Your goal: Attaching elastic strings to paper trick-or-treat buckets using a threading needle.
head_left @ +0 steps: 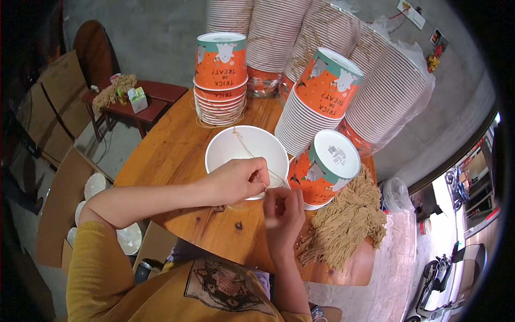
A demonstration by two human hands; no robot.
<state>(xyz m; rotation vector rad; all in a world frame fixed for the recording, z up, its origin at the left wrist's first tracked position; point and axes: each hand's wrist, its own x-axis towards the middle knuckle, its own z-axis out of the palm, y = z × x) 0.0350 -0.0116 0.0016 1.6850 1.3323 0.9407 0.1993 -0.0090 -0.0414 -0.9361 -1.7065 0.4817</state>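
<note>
Twine [242,143] pinched by left hand [238,180] and right hand [284,211]; cups [337,153] crowd bucket's [220,152] right edge.

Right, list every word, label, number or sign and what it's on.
Wording not copied here.
Orange-and-green paper bucket atop the left stack: legible dark lettering, upside down.
Matching bucket atop the right stack: same lettering, upside down.
Overturned orange bucket in front: print on its white base too small to read.
Open white paper bucket: none visible inside.
White box on red bench: print too small.
Mustard shirt's dark patch: unclear.
</note>
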